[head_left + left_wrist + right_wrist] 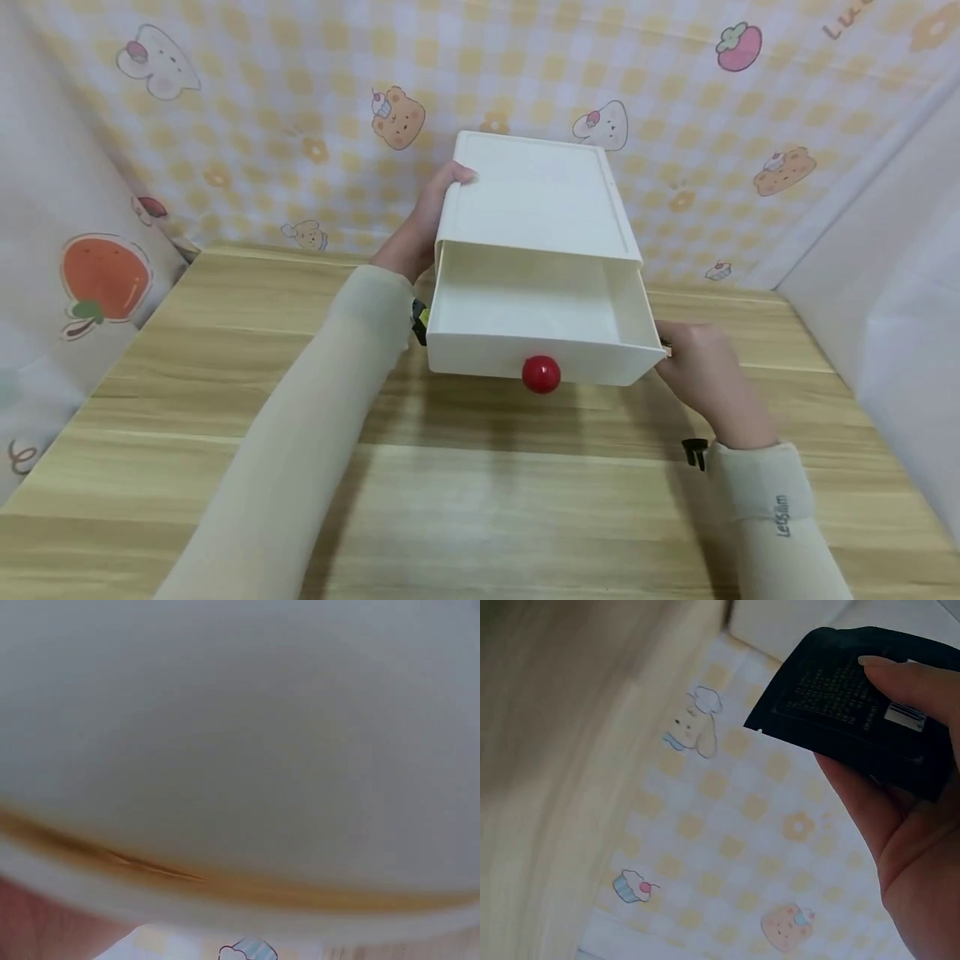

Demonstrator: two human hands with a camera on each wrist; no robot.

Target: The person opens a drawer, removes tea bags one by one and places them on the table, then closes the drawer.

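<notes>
A white box (pixel 540 192) with its drawer (pixel 472 353) pulled partway out is held tilted toward me. A round red knob (pixel 541 374) sits on the drawer front, and the drawer's white inside shows. My left hand (pixel 426 218) grips the box's left side, thumb on the top edge; its other fingers are hidden. In the left wrist view the white surface (pixel 255 750) fills nearly everything. By the drawer's front right corner, my right hand (pixel 705 371) pinches a dark packet (pixel 832 690) with fine print and a barcode, mostly hidden in the head view.
A wood-grain tabletop (pixel 465 517) lies under the box and arms. Behind stands a yellow checked cloth (pixel 262 125) with cartoon prints. White cloth hangs at the left (pixel 45 167) and right (pixel 892 267) sides.
</notes>
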